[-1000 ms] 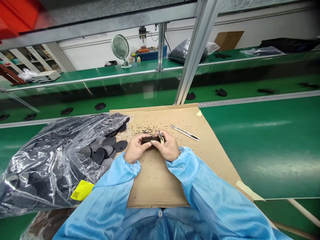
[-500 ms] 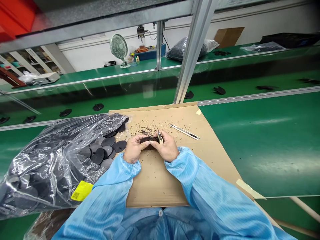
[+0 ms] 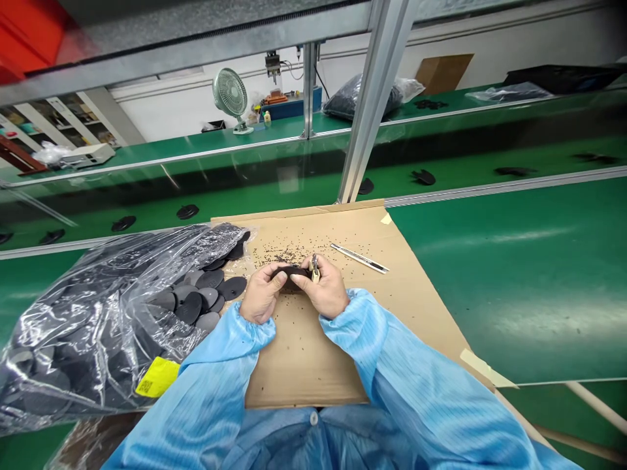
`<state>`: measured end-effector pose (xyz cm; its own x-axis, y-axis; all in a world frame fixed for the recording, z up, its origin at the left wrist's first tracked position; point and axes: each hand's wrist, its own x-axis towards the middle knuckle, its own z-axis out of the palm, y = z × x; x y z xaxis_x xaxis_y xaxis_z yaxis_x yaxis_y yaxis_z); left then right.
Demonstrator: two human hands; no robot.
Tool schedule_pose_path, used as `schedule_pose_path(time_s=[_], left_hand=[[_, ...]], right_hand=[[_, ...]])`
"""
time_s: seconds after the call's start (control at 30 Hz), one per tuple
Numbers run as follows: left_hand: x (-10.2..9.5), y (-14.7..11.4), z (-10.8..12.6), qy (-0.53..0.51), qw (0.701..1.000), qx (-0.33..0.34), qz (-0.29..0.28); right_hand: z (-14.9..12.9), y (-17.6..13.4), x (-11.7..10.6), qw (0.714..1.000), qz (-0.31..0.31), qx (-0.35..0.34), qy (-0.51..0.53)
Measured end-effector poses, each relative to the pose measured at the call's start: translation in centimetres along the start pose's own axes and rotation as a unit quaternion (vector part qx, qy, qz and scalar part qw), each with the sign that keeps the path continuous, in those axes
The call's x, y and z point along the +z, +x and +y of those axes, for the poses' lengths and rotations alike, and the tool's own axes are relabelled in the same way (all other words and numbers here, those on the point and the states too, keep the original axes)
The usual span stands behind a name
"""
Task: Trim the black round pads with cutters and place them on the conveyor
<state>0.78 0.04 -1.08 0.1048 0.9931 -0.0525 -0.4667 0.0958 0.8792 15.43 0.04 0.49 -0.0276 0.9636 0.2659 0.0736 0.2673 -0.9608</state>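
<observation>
Between my two hands is a thin black disc (image 3: 290,281), its broad face tilted partly toward me. My left hand (image 3: 259,297) pinches its left edge, thumb on the near face. My right hand (image 3: 331,288) grips the right edge and also holds a small metal-tipped tool (image 3: 315,268) with a cream handle; its jaws are too small to make out. Tiny black bits (image 3: 287,253) are scattered over the cardboard sheet (image 3: 306,372) under and beyond my hands. A slim utility knife (image 3: 360,258) lies to the right of my right hand.
At left, an open clear plastic bag (image 3: 93,287) spills grey and black discs (image 3: 189,308) toward the cardboard. A metal post (image 3: 375,104) rises at the cardboard's far edge. Beyond, several black pieces (image 3: 187,211) lie along a green belt (image 3: 255,189). A fan (image 3: 230,93) stands behind.
The disc has tipped so more of its broad face shows, and my thumbs have moved slightly apart. Both hands keep hold of it; the view has shifted a little.
</observation>
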Motion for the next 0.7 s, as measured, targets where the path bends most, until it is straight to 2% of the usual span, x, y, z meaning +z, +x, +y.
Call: schedule_pose_path(time_s=[0.2, 0.4, 0.5, 0.63, 0.7], left_hand=[[0.49, 0.0, -0.44, -0.005, 0.999, 0.017, 0.051], [0.48, 0.3, -0.51, 0.001, 0.999, 0.015, 0.047], [0.5, 0.37, -0.33, -0.01, 0.999, -0.005, 0.041], [0.42, 0.12, 0.03, -0.036, 0.997, -0.07, -0.024], [0.31, -0.01, 0.22, -0.045, 0.995, -0.073, -0.046]], right_hand=[[0.21, -0.13, 0.45, 1.0, 0.01, 0.011, -0.009], [0.67, -0.25, 0.57, 1.0, 0.02, -0.006, -0.023], [0.87, -0.57, 0.58, 0.995, 0.041, -0.07, -0.063], [0.91, -0.83, 0.54, 0.971, 0.041, -0.209, -0.106], [0.85, -0.79, 0.48, 0.959, 0.036, -0.254, -0.123]])
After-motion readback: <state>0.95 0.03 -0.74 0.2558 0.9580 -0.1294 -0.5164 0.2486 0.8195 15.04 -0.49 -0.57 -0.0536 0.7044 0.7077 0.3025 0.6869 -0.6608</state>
